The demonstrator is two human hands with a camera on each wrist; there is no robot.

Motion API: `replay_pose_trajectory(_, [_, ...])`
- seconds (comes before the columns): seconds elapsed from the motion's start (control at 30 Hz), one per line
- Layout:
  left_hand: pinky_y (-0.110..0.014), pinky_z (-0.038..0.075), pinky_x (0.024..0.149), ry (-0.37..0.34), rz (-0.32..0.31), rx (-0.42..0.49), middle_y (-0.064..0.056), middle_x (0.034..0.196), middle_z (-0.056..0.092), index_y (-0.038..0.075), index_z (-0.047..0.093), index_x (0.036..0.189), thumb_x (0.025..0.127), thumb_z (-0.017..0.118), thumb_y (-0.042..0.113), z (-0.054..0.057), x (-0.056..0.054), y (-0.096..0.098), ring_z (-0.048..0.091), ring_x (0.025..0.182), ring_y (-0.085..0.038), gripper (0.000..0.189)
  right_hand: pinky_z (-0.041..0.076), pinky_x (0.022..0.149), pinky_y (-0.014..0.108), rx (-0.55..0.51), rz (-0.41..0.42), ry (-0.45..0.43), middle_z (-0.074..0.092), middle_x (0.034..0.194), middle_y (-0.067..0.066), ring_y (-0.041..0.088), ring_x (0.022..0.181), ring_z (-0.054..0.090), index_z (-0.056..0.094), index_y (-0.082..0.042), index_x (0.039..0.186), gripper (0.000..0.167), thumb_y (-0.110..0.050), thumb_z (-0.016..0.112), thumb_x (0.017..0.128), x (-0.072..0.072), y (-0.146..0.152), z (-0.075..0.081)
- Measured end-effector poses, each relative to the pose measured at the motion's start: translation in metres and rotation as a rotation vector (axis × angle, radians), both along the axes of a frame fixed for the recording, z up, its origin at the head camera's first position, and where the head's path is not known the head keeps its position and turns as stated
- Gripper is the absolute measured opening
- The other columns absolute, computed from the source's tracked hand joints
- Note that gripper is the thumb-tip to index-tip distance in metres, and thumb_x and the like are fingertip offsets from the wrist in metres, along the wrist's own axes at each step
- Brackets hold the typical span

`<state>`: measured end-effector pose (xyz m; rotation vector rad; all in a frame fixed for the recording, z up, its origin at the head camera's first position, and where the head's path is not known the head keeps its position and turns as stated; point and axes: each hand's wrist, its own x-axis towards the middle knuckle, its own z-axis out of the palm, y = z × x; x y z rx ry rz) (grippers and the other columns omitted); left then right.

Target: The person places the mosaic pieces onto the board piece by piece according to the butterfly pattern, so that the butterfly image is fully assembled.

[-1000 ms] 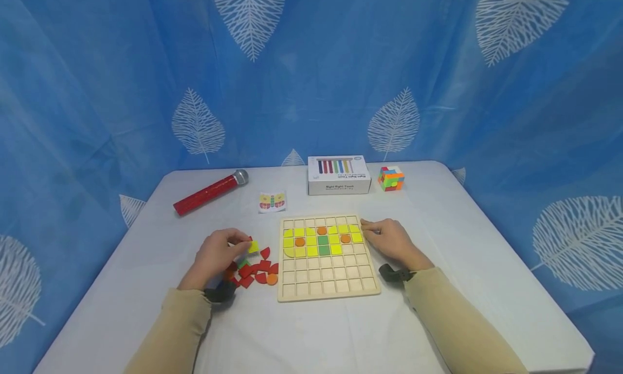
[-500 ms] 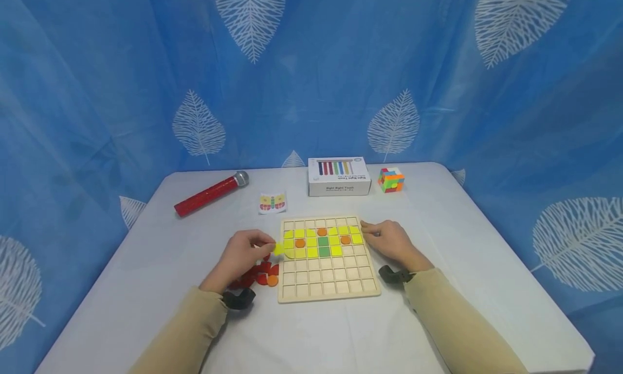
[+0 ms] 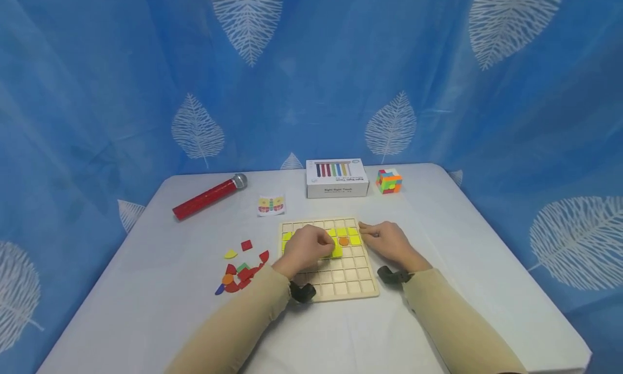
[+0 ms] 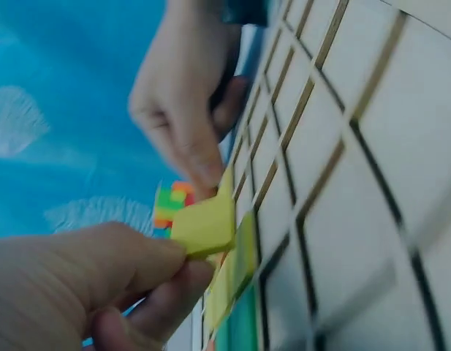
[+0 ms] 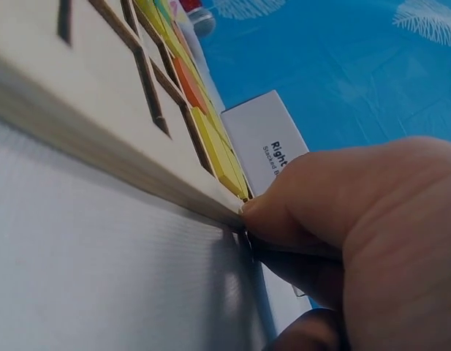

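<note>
My left hand (image 3: 307, 247) is over the wooden grid board (image 3: 351, 288), hiding much of its upper left part. Between thumb and finger it pinches a yellow square tile (image 4: 203, 225), seen tilted above the cells in the left wrist view. Yellow tiles (image 3: 355, 240) and an orange disc (image 3: 344, 241) lie in the board's upper right cells; a green tile (image 4: 243, 322) shows below the held one. At the board's upper right corner, my right hand (image 3: 389, 245) holds the edge, its thumb (image 5: 283, 205) against the wood.
Loose red, green, orange, blue and yellow pieces (image 3: 245, 274) lie left of the board. Behind it are a butterfly pattern card (image 3: 271, 205), a white box (image 3: 337, 188) and a puzzle cube (image 3: 389, 181). A red toy microphone (image 3: 206, 199) lies back left.
My left hand has carried the yellow tile rightward from the loose pieces to above the board, uncovering the pile. My right hand has stayed at the board's corner.
</note>
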<state>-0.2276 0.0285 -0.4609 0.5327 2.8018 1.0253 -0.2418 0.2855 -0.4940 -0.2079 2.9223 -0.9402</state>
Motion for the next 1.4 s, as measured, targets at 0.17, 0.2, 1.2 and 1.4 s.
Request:
replay_pose_trajectory(0.17, [-0.031,0.047,0.065,0.015,0.023,-0.042,0.012,0.093,0.075,0.024,0.081,0.095,0.092,0.075,0.028,-0.002,-0.005,0.025,0.063,0.079,-0.009,0.008,0.041,0.113,0.055,-0.014,0.008,0.007,0.061,0.144,-0.003,0.034,0.140,0.051,0.069,-0.017,0.132,0.038,-0.035,0.065,0.100,-0.001,0.000,-0.001])
replay_pose_trajectory(0.2, [-0.032,0.046,0.065,0.012,0.025,-0.053,0.013,0.092,0.075,0.024,0.081,0.096,0.092,0.075,0.028,-0.002,-0.005,0.027,0.063,0.078,-0.009,0.008,0.041,0.113,0.055,-0.021,0.010,0.010,0.061,0.144,-0.003,0.034,0.140,0.051,0.069,-0.016,0.132,0.037,-0.034,0.065,0.099,-0.001,0.000,-0.001])
replay_pose_trajectory(1.2, [-0.041,0.053,0.090,0.010,0.150,-0.042,0.003,0.111,0.075,0.019,0.081,0.108,0.092,0.076,0.030,0.021,0.012,-0.072,0.063,0.101,-0.020,0.020,0.037,0.116,0.056,-0.054,-0.016,-0.010,0.061,0.144,-0.002,0.034,0.144,0.046,0.069,-0.016,0.132,0.038,-0.034,0.065,0.099,-0.002,-0.007,0.000])
replay_pose_trajectory(1.4, [-0.049,0.053,0.091,-0.077,0.393,-0.026,-0.012,0.121,0.068,0.010,0.069,0.120,0.098,0.066,0.033,0.014,0.014,-0.175,0.059,0.107,-0.030,0.031,0.037,0.116,0.057,-0.024,-0.038,-0.013,0.061,0.144,-0.003,0.036,0.144,0.046,0.069,-0.017,0.133,0.038,-0.035,0.064,0.099,-0.001,-0.004,0.002])
